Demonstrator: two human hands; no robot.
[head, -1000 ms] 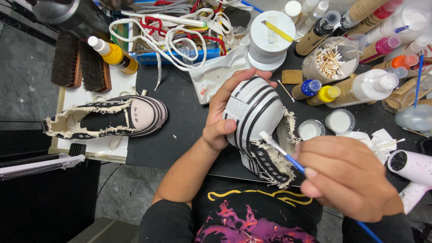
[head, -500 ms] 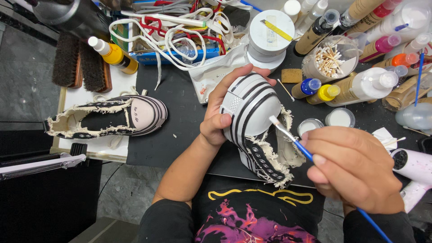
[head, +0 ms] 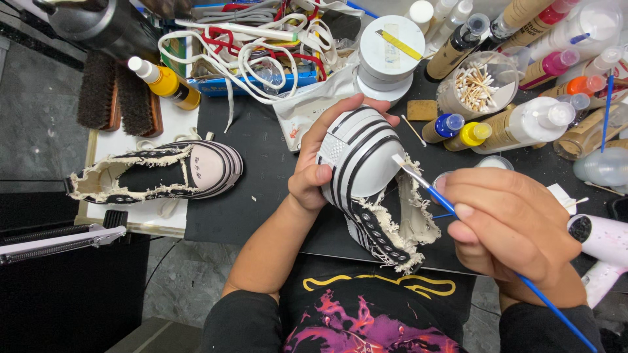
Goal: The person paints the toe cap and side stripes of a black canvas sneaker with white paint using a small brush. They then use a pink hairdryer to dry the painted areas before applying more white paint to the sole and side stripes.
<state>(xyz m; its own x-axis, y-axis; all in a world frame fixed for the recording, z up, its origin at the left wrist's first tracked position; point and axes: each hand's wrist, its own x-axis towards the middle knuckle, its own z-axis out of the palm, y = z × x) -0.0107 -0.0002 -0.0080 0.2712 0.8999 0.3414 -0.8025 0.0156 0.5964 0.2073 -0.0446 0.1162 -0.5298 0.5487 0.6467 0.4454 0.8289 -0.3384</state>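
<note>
Gripping the white rubber toe cap of a black-and-white frayed canvas sneaker at the centre of the frame, the left hand wraps its fingers over the far side while the thumb presses the near side, holding the shoe up off the black work mat with the toe pointing toward the top of the frame. At the lower right, the right hand is closed around a thin blue-handled paintbrush, pinched between thumb and fingers; its white bristle tip touches the toe cap's right edge, just beside the frayed fabric.

At the left of the frame, a second matching frayed sneaker lies on its sole on a white board, well apart from the hands. Above it stands a yellow squeeze bottle with a white cap, near 2 dark bristle brushes. Toward the upper right sit a clear jar of cotton swabs, a white round lidded tub and a cluster of small paint bottles.
</note>
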